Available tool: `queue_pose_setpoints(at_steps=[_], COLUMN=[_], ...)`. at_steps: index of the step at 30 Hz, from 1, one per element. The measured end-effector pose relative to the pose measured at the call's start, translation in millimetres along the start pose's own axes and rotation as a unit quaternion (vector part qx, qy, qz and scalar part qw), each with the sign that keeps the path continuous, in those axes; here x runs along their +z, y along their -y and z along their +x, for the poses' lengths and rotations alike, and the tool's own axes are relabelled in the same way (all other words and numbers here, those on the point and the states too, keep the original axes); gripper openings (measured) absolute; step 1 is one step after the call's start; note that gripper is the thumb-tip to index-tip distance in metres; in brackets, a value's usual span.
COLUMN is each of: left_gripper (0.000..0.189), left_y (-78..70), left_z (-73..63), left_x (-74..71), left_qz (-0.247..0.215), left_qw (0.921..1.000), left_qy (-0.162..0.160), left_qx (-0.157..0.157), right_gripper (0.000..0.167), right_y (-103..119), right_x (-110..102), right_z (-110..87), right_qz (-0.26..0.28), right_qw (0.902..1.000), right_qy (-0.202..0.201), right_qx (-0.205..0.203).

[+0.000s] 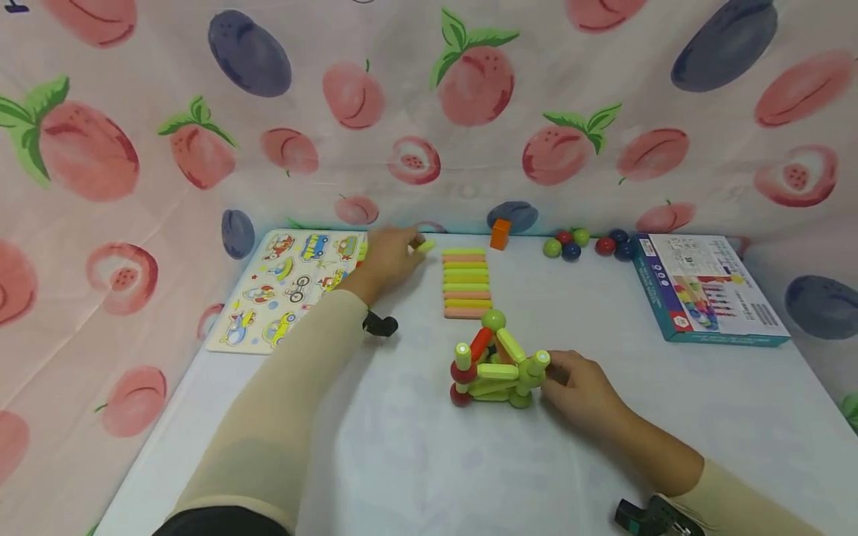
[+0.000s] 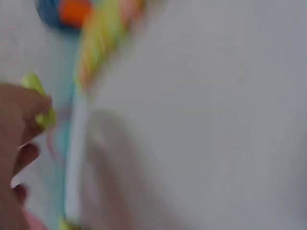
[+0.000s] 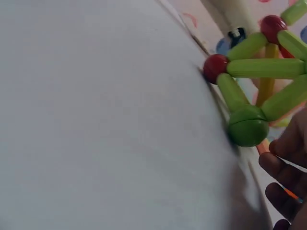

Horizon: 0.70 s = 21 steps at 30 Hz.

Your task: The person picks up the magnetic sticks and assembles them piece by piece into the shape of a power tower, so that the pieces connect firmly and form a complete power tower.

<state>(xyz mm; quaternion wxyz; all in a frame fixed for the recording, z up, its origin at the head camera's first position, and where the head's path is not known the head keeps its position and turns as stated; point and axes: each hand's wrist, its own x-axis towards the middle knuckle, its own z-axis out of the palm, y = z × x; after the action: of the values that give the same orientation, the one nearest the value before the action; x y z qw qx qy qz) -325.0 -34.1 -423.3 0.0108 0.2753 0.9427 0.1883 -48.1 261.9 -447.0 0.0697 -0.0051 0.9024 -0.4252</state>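
My left hand (image 1: pixel 387 259) is at the far side of the table, pinching a yellow-green rod (image 1: pixel 425 246) between thumb and fingertips. The left wrist view also shows that rod (image 2: pixel 46 117), somewhat blurred. Near the table's middle stands a frame of magnetic rods and balls (image 1: pixel 497 372), mostly yellow-green with a red rod and red and green balls. My right hand (image 1: pixel 590 391) holds this frame at its right corner. Up close in the right wrist view are a green ball (image 3: pixel 248 125) and a red ball (image 3: pixel 216 69) of it; part of the hand is cut off there.
A row of colored rods (image 1: pixel 466 283) lies behind the frame. At the left is a picture board (image 1: pixel 268 298), partly under my left arm. An orange block (image 1: pixel 500 234), several loose balls (image 1: pixel 571 251) and a toy box (image 1: pixel 717 290) stand along the back and right.
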Motion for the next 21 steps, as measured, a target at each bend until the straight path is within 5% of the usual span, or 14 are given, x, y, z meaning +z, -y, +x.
queue_pose_setpoints(at_steps=[1,2,5,7,9,13,15,18,21], left_gripper=[0.026,0.027,0.026,0.023,0.021,0.02,0.023,0.027,0.028], left_y=[-14.1,-29.3,-70.5,-88.7,-99.1,-105.3,-104.8,-103.1,-101.7], left_z=[-6.2,-13.4,-37.2,-50.6,-59.7,-68.3,-70.0,-71.9,-73.4], left_x=[-0.9,-2.1,-6.4,-5.9,-4.0,3.5,7.5,12.4,16.2], left_qz=[-0.094,-0.189,-0.401,-0.446,-0.441,-0.394,-0.39,-0.411,-0.442], left_qw=[0.9955,0.9811,0.9051,0.8709,0.866,0.8884,0.8934,0.8879,0.8739], left_qy=[0.004,0.02,0.101,0.149,0.162,0.136,0.12,0.113,0.116], left_qx=[0.016,0.035,0.101,0.142,0.172,0.193,0.189,0.173,0.165], right_gripper=[0.038,0.04,0.042,0.045,0.047,0.046,0.045,0.043,0.042], right_y=[0.1,0.0,-0.5,-0.8,-0.3,-1.1,-2.0,-2.4,-2.5], right_x=[1.5,3.1,7.9,10.6,12.2,15.5,16.8,18.1,18.1], right_z=[-3.6,-6.9,-12.1,-12.6,-11.7,-11.4,-11.8,-12.3,-11.7], right_qz=[-0.025,-0.046,-0.094,-0.114,-0.122,-0.122,-0.121,-0.118,-0.115], right_qw=[0.9996,0.9984,0.9929,0.99,0.9888,0.9879,0.9876,0.987,0.9861], right_qy=[-0.004,-0.006,-0.005,-0.01,-0.021,-0.035,-0.038,-0.042,-0.045], right_qx=[-0.015,-0.033,-0.073,-0.083,-0.084,-0.089,-0.092,-0.101,-0.11])
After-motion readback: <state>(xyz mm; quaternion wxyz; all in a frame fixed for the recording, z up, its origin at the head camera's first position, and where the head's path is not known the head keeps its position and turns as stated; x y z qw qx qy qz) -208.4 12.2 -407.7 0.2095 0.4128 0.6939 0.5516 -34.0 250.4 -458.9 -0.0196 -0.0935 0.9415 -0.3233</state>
